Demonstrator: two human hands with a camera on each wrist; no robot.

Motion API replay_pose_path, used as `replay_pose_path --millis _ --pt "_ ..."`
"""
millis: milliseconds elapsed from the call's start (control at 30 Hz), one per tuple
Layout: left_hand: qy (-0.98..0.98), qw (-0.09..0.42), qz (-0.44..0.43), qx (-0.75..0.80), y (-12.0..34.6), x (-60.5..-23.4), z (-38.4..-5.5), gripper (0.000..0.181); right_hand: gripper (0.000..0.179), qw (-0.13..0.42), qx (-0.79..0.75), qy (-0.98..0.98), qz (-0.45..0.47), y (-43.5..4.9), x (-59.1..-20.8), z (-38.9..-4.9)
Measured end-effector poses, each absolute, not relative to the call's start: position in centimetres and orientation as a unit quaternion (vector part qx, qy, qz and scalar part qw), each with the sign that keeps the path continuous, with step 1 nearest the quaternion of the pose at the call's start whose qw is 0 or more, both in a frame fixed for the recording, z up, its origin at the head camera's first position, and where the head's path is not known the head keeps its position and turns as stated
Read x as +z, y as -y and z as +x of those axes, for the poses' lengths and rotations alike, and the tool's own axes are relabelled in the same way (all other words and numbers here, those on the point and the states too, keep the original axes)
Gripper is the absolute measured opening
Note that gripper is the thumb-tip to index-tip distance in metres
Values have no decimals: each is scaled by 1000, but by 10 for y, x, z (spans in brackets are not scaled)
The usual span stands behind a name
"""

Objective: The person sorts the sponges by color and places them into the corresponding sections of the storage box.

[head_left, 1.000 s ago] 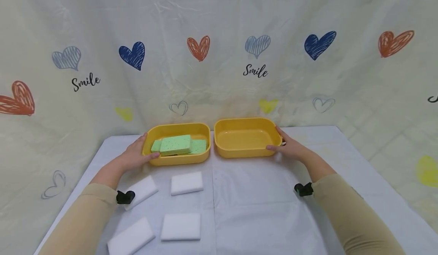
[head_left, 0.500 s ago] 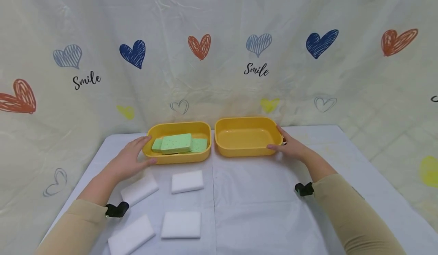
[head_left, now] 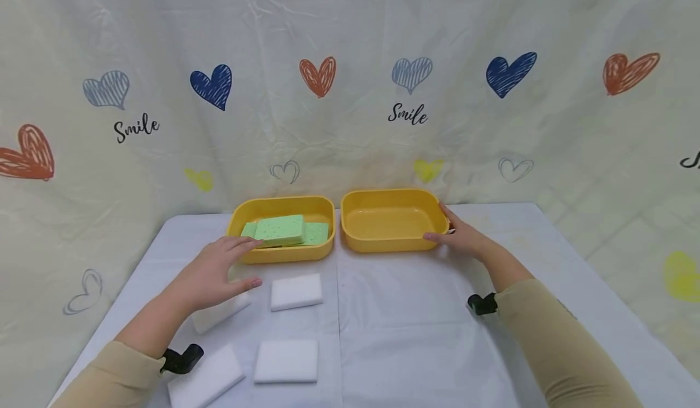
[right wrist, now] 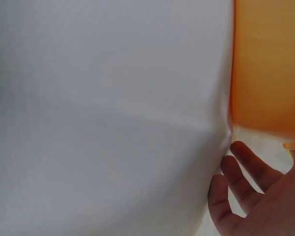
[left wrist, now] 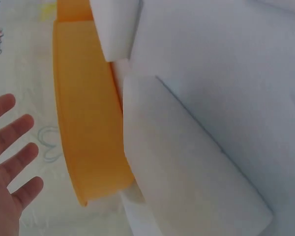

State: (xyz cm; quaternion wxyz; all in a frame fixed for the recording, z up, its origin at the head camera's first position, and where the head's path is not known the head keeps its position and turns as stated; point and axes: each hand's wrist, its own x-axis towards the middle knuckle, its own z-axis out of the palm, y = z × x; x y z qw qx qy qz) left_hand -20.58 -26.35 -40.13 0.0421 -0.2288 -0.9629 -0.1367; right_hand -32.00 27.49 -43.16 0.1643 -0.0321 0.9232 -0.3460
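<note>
My left hand [head_left: 214, 274] hovers in front of the left yellow container [head_left: 290, 254], its fingers spread and nothing in them. Green speckled sponges [head_left: 280, 230] lie in that container, one on top of another. Below the hand is a white sponge block [head_left: 219, 314], partly covered by it. My right hand [head_left: 463, 233] holds the right end of the second yellow container [head_left: 377, 245], thumb at the front wall and a finger at the back corner. In the right wrist view its other fingers [right wrist: 246, 184] are bent beside the container's end.
More white blocks lie on the left half of the white-covered table [head_left: 415, 311]: one block [head_left: 297, 292] before the left container, another block [head_left: 286, 361] nearer, and a third block [head_left: 205, 377] at lower left. Behind stands a curtain [head_left: 350, 134] printed with hearts.
My left hand has let go of the left container's end and drawn back towards the white blocks, fingers spreading. The right hand stays at its container; the containers and sponges look unmoved.
</note>
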Motion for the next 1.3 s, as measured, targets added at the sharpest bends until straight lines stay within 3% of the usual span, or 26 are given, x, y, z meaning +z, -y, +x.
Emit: replay_pose_path --millis 233,800,1300 --pt "956 29 -264 -123 249 -407 -204 67 114 157 -342 -926 -35 -276 -434 -320" --pt "953 -79 -286 -55 226 -421 -210 65 114 158 -346 -924 -29 -277 -435 -323" --pt "950 -72 -299 -47 220 -428 -212 54 113 160 -341 -926 -32 -278 -434 -323"
